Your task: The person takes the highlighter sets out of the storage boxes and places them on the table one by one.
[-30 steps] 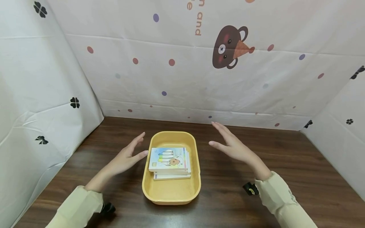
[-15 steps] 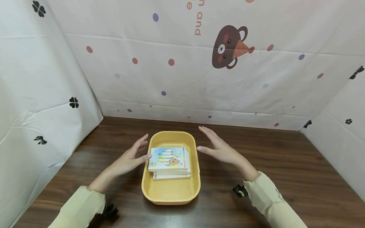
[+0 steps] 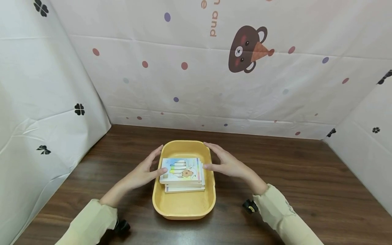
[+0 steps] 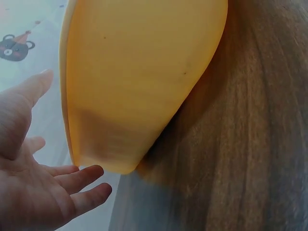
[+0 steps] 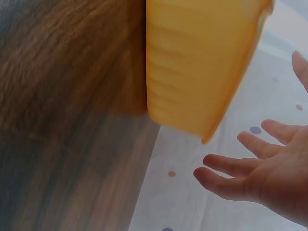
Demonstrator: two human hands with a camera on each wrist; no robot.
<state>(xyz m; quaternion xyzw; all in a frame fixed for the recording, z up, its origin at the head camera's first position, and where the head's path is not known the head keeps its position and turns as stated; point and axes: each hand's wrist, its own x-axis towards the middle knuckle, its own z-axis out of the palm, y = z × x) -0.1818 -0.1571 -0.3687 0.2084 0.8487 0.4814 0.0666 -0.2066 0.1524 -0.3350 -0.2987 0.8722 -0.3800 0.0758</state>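
Observation:
A yellow plastic bin (image 3: 183, 207) stands on the table, holding a small stack of flat boxes (image 3: 181, 170) whose top one is printed with pens and a cartoon animal. My left hand (image 3: 144, 173) is at the bin's left side, thumb over the rim, fingers spread along the outside. On the other side my right hand (image 3: 228, 163) has its thumb over the right rim and its fingers stretched toward the far right corner. In the left wrist view the left fingers (image 4: 86, 179) are spread beside the bin's wall (image 4: 139, 72). The right wrist view has the right fingers (image 5: 226, 166) apart from the wall.
The dark wooden table (image 3: 291, 177) extends on both sides of the bin. Behind it hangs a white cloth (image 3: 137, 85) with dots and a bear print, and more cloth (image 3: 46, 136) closes off the sides. Black straps (image 3: 250, 206) hang under the wrists.
My right hand has moved left, up to the bin's right rim. The left hand has shifted slightly right, its thumb now over the left rim. The bin and boxes have stayed put.

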